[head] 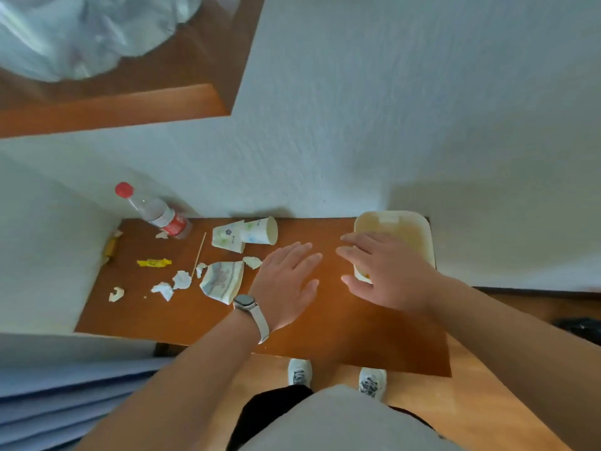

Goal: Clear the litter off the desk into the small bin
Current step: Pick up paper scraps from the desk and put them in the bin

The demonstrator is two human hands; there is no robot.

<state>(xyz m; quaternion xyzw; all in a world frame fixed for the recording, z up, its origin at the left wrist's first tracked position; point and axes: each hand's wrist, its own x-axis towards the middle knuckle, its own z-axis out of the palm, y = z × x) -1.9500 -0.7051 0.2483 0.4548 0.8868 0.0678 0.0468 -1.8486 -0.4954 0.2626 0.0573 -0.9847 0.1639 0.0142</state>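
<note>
Clearing not yet begun: left hand (286,281) and right hand (387,271) hover spread wide, empty; next likely grasps the tray (419,229) under the right fingers.

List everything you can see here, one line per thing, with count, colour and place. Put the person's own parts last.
desk: one, brown wood, against the white wall
plastic bottle: one, clear with red cap and label, back left corner
paper cups: two, white with prints, lying on their sides at the back centre
crushed paper cup: one, white with prints, left of the left hand
takeaway tray: one, cream, back right, partly under the right hand
yellow wrapper: one, left side
wooden skewer: one, pale, beside the scraps
paper scraps: several, white, left half
left hand: open, wristwatch on, over the desk centre
right hand: open, over the tray
</note>
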